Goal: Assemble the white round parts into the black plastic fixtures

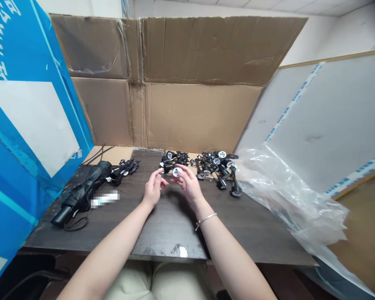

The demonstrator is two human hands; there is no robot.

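Head view: our right hand (pixel 189 183) pinches a white-faced round part (pixel 176 172) above the desk (pixel 171 227); our left hand (pixel 153 191) stands beside it, fingers parted. One piece is in hand; black fittings (pixel 206 168) lie behind, a smaller bundle (pixel 129 166) leftward. We cannot tell which are finished. Working room extends toward the front edge, between umbrella (pixel 88 183) and plastic sheet (pixel 300 196).

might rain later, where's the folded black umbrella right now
In the head view, the folded black umbrella lies on the left side of the dark table, between the blue panel and the blurred white strip.
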